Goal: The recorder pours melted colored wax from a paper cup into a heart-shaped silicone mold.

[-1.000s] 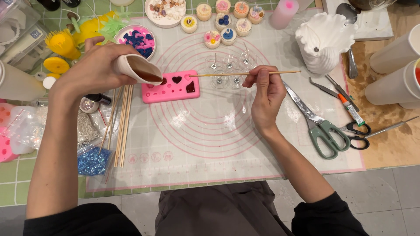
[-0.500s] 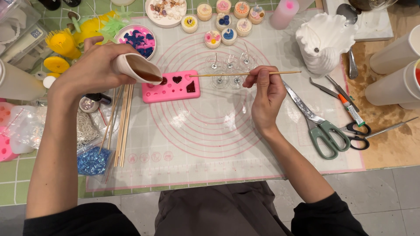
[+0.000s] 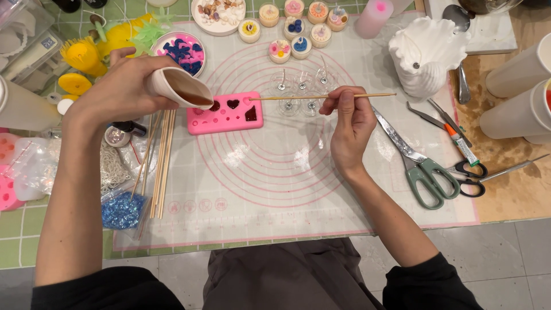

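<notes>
My left hand (image 3: 117, 92) grips a white paper cup (image 3: 182, 89) tilted on its side, its lip over the left end of a pink silicone mold (image 3: 224, 117). Dark red liquid shows inside the cup and fills some of the mold's small cavities, one heart-shaped. My right hand (image 3: 350, 123) pinches a thin wooden stick (image 3: 298, 97) held level, its tip reaching the mold's upper right corner. The mold lies on a translucent mat with pink circles (image 3: 275, 178).
Several clear wick holders (image 3: 301, 92) stand behind the stick. A bundle of wooden sticks (image 3: 158, 161) lies left of the mold, blue glitter (image 3: 120, 209) below. Scissors (image 3: 416, 163), pliers and tweezers lie to the right, beside a white ruffled vase (image 3: 427, 54) and white cups. Small decorated candles line the back.
</notes>
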